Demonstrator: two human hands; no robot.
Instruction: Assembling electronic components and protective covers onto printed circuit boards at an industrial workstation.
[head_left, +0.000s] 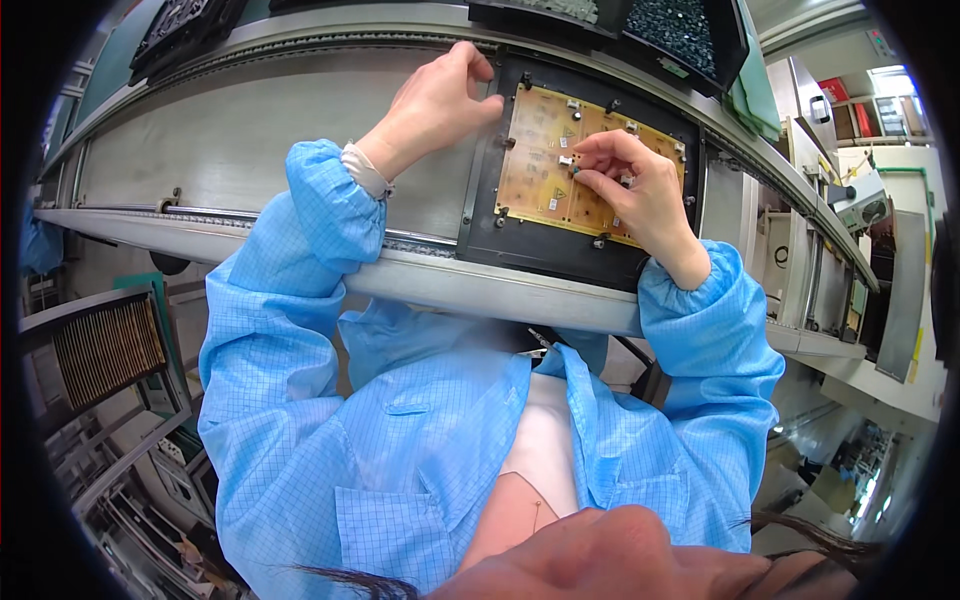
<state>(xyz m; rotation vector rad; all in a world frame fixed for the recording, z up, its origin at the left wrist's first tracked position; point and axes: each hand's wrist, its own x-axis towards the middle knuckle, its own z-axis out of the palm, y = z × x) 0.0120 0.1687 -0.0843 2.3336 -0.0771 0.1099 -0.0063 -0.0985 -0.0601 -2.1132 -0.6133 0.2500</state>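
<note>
A yellow-brown circuit board panel [528,185] lies in a black carrier frame [560,244], held along its edges by small black clamps. Several small white parts stand on the board. My right hand [645,185] is over the middle of the panel, thumb and forefinger pinched at a small white component [566,160] on or just above its surface. Off the carrier's upper left corner hovers my left hand [435,100]. Its thumb stands apart from the curled fingers, and nothing shows between them.
The carrier rests on a conveyor line between metal rails [480,280]. Beyond the far rail are a black bin of small dark parts [675,35] and a bin of pale parts [560,8]. A slatted rack [110,345] stands at the lower left.
</note>
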